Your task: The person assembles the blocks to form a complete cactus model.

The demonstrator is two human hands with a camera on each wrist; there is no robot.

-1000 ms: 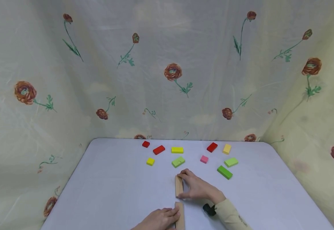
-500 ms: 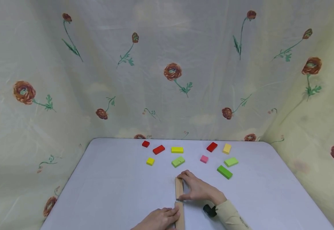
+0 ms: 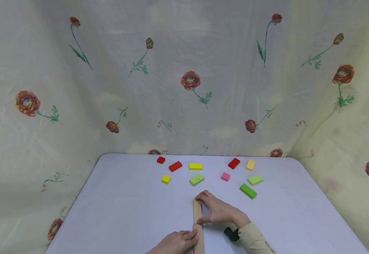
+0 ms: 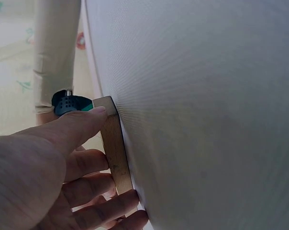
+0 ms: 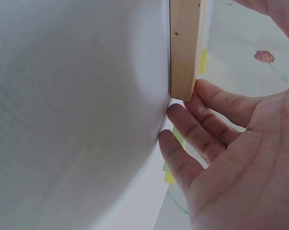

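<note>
Two plain wooden blocks lie end to end on the white table (image 3: pixel 124 211), forming one line in the head view. My right hand (image 3: pixel 220 211) grips the far block (image 3: pixel 197 211) lengthwise, fingers at its far end and thumb at its near end. The near block (image 3: pixel 199 243) is held by my left hand (image 3: pixel 175 242) from the left side. In the left wrist view, the thumb presses one end of that wooden block (image 4: pixel 116 153) and the fingers lie along it. The right wrist view shows fingertips (image 5: pixel 199 88) at the end of the far wooden block (image 5: pixel 183 52).
Coloured blocks are spread beyond my hands, among them a light green block (image 3: pixel 197 179), a yellow block (image 3: pixel 195 166), a pink block (image 3: pixel 225 176), a dark green block (image 3: pixel 248 191) and a red block (image 3: pixel 175 166). A flowered curtain (image 3: pixel 184 116) hangs behind the table.
My right hand has drawn the far wooden block toward me, and the gap between the two wooden blocks has closed. My left hand stays in place on the near block.
</note>
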